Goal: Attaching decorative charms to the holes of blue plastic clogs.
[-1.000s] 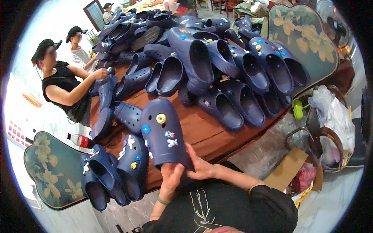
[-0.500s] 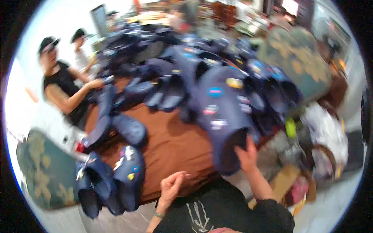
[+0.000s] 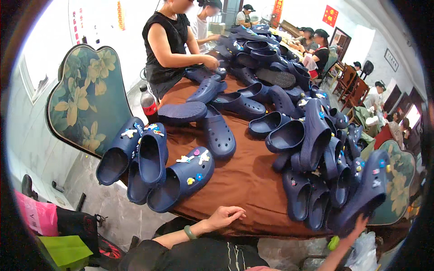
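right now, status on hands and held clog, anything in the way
Left hand over brown cloth, nothing visible in it. Right hand gripping charm-studded navy clog by its open end. Other navy clogs crowd its left.

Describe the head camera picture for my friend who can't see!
A person's right hand holds a navy rubbery clog with colourful charms beside a pile of similar clogs on a brown cloth-covered table. The left hand, seemingly empty, is near the table's front edge.

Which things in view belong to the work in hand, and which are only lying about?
Likely work:
Charm-decorated navy clog, in right hand
Other navy clogs on brown cloth

Likely just lying about:
Red-labelled soda bottle
Pink bag
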Available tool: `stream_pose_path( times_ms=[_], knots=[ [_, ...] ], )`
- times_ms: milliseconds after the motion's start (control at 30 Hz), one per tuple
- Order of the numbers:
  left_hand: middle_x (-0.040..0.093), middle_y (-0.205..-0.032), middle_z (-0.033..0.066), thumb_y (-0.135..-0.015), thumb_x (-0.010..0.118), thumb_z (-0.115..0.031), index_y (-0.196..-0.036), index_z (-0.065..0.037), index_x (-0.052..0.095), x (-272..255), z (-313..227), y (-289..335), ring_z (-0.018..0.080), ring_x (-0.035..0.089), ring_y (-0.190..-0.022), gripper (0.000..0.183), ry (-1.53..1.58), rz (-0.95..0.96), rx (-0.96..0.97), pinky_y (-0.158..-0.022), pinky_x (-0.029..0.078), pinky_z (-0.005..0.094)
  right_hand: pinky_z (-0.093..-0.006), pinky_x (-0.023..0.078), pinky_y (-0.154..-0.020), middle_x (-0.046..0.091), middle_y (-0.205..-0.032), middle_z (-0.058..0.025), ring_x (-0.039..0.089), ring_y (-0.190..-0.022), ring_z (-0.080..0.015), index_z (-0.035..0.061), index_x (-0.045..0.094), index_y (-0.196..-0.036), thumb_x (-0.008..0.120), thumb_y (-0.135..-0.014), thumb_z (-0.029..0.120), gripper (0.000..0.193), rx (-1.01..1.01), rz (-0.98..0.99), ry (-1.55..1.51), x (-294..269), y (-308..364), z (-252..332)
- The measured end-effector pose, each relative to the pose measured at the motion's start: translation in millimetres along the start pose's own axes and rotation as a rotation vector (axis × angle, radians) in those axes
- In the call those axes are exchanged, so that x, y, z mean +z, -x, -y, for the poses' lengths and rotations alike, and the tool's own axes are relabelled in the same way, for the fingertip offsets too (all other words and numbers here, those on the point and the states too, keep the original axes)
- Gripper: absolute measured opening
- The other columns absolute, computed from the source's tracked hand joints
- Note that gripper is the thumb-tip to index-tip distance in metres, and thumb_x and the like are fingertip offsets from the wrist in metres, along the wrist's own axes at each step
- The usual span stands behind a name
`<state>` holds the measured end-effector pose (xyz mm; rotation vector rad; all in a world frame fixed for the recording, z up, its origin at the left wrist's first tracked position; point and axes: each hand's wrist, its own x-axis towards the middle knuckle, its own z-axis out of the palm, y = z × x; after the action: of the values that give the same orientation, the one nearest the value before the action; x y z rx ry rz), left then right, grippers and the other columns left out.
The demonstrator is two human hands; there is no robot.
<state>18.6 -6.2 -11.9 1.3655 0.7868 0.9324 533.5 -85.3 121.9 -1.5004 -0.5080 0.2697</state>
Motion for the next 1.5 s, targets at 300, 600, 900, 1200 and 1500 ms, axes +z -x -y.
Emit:
stream_pose_path(
  times_ms=[300,600,900,1200,1500],
  knots=[
    [0.071,-0.094,0.0071,-0.096,0.055,-0.012,-0.107,0.002,0.064,0.6,1.9,-1.6,0.0122,0.067,-0.086,0.02,-0.038,-0.007,0.082,-0.078,0.054,0.0261,-0.0321,0.029,-0.106,0.038,-0.145,-0.0085,0.039,-0.128,-0.0217,0.0035,0.033,-0.145,0.051,-0.096,0.028,0.058,-0.241,0.36,0.429,-93.0,-202.9,81.1],
    [0.071,-0.093,0.007,-0.095,0.056,-0.011,-0.107,0.001,0.064,0.3,0.3,9.9,0.0125,0.067,-0.084,0.019,-0.091,-0.059,0.104,-0.076,0.054,0.0265,-0.0299,0.041,-0.094,0.057,-0.124,-0.0056,0.053,-0.107,-0.0176,0.0006,0.045,-0.136,0.052,-0.089,0.006,0.048,-0.268,0.585,0.543,-73.9,-253.4,25.6],
    [0.071,-0.09,0.008,-0.095,0.055,-0.01,-0.104,0.003,0.064,0.7,-0.5,-2.0,0.0119,0.066,-0.084,0.018,-0.14,-0.042,0.075,-0.075,0.052,0.0258,-0.0395,0.046,-0.088,0.064,-0.11,-0.0203,0.061,-0.101,-0.0333,-0.0019,0.057,-0.117,0.06,-0.088,0.03,0.043,-0.399,0.203,1.201,-76.7,-234.5,26.4],
    [0.07,-0.088,0.0107,-0.094,0.054,-0.004,-0.101,0.005,0.064,10.9,-3.7,-2.7,0.0143,0.066,-0.079,0.015,-0.088,-0.095,0.05,-0.074,0.052,0.0256,-0.039,0.047,-0.088,0.064,-0.11,-0.0237,0.061,-0.104,-0.0333,-0.0017,0.06,-0.115,0.066,-0.08,0.034,0.05,-0.291,0.146,1.294,-55.6,-172.7,71.0],
    [0.072,-0.093,0.0088,-0.095,0.055,-0.01,-0.106,0.003,0.064,0.9,-10.3,-2.1,0.0144,0.068,-0.086,0.019,-0.189,-0.021,0.142,-0.077,0.053,0.0266,-0.0392,0.04,-0.099,0.059,-0.122,-0.0217,0.055,-0.114,-0.0325,-0.0032,0.054,-0.125,0.057,-0.093,0.022,0.041,-0.975,-0.132,1.2,-39.3,-129.7,84.5]
  ],
)
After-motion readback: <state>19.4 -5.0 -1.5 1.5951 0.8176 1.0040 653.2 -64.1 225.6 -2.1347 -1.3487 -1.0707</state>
